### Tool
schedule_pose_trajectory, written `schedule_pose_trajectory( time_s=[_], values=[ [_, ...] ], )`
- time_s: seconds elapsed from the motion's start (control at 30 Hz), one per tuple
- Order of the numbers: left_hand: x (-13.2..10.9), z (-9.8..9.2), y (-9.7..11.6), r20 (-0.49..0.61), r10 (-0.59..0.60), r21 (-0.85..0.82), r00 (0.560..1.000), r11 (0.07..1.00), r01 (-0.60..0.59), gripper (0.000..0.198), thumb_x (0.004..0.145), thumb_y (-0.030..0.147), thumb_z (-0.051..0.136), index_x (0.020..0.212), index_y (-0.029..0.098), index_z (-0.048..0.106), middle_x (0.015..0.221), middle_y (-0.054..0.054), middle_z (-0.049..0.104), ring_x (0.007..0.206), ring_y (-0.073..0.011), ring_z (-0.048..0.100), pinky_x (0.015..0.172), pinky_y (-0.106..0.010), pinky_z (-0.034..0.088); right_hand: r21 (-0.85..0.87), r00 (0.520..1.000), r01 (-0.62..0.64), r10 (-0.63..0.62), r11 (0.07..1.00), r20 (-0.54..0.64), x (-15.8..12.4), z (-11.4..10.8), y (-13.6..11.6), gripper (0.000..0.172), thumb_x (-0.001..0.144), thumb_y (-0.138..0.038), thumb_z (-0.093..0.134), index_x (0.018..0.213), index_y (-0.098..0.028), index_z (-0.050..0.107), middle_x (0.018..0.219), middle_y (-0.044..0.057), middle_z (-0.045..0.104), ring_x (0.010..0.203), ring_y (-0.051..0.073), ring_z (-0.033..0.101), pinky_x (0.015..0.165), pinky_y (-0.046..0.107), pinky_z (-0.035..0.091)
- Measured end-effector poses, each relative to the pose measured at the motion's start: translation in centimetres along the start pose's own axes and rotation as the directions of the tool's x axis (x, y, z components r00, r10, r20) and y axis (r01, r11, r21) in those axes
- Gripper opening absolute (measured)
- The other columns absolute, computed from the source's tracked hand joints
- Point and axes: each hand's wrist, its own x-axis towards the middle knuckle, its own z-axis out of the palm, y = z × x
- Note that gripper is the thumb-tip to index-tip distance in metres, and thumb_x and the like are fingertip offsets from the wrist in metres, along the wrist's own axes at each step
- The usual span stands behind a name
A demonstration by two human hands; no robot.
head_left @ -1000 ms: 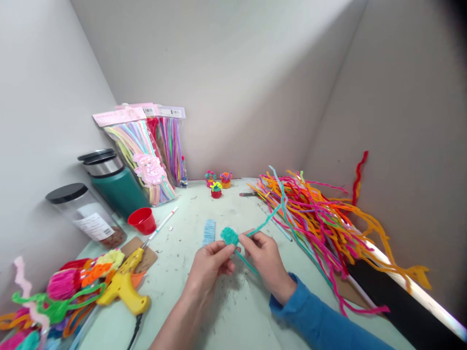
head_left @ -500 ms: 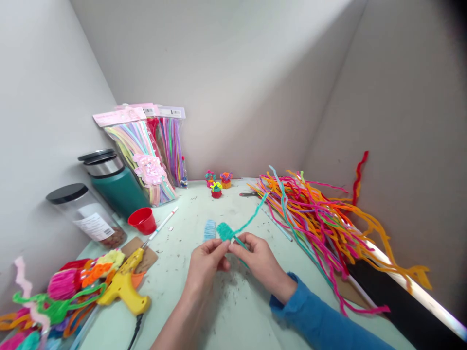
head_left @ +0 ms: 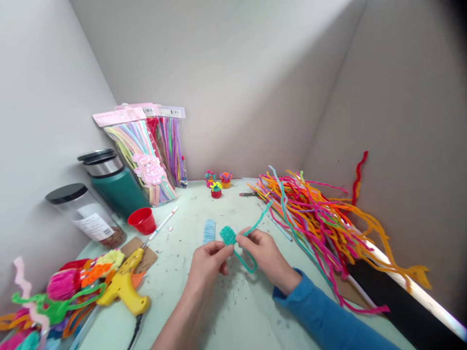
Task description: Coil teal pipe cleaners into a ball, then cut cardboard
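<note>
My left hand (head_left: pixel 209 265) pinches a small coiled teal pipe-cleaner disc (head_left: pixel 228 235) above the table's middle. My right hand (head_left: pixel 265 256), in a blue sleeve, is closed on the same teal pipe cleaner just right of the coil. The loose teal strand (head_left: pixel 260 219) runs up and to the right from my fingers, and a loop of it hangs below them. A light blue coiled piece (head_left: pixel 209 231) lies flat on the pale green table (head_left: pixel 233 311) just left of the coil.
A heap of loose pipe cleaners (head_left: pixel 321 218) fills the right side. A yellow glue gun (head_left: pixel 124 287) and finished pieces lie at the left. Behind them are a red cup (head_left: pixel 143 220), a jar (head_left: pixel 83 214), a green flask (head_left: pixel 113 182) and pipe-cleaner packs (head_left: pixel 146 150). Small figures (head_left: pixel 216 189) stand at the back.
The coil has turned between my fingers and the free strand has swung left, then back right. A loop of teal strand now hangs under my right hand.
</note>
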Motion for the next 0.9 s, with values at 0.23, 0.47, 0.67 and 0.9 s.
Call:
schedule_pose_trajectory(
  time_s=[0.23,0.47,0.67,0.9],
  values=[
    [-0.1,0.2,0.0,0.042,0.021,0.058,0.999,0.998,-0.023,0.029,0.063,0.04,0.07,0.058,0.013,0.061,0.037,0.004,0.047,0.036,-0.0062,0.04,0.042,-0.019,0.028,-0.019,0.999,-0.042,0.041,0.999,-0.032,0.1,-0.1,0.7,0.029,0.075,-0.041,0.06,0.066,-0.013,0.057,0.055,-0.003,0.051,0.05,0.008,0.041,0.049,0.021,0.034],
    [0.0,0.1,-0.2,0.088,0.019,0.015,0.996,1.0,-0.02,0.029,0.062,0.041,0.071,0.061,0.014,0.059,0.037,0.004,0.047,0.036,-0.0072,0.041,0.043,-0.02,0.032,0.03,0.999,-0.019,0.02,0.999,-0.043,0.1,0.1,1.0,0.027,0.074,-0.038,0.062,0.066,-0.013,0.059,0.059,-0.002,0.054,0.055,0.01,0.045,0.054,0.022,0.038],
    [-0.1,0.1,0.0,0.07,0.011,-0.069,0.997,0.998,-0.007,0.031,0.062,0.042,0.071,0.062,0.013,0.06,0.037,0.005,0.046,0.035,-0.0062,0.039,0.043,-0.02,0.032,0.079,1.0,0.011,-0.012,0.997,0.004,-0.2,0.3,0.0,0.026,0.074,-0.039,0.062,0.069,-0.014,0.061,0.063,0.0,0.058,0.06,0.012,0.05,0.06,0.023,0.04],
    [-0.1,0.3,0.0,0.113,-0.035,-0.129,0.993,0.99,0.05,0.031,0.06,0.038,0.074,0.055,0.015,0.053,0.034,0.005,0.046,0.033,-0.0055,0.037,0.043,-0.019,0.03,0.101,0.998,-0.035,0.039,0.994,-0.045,-0.3,0.4,0.0,0.027,0.07,-0.04,0.065,0.065,-0.014,0.06,0.057,-0.002,0.052,0.054,0.01,0.044,0.053,0.022,0.036]
  ],
)
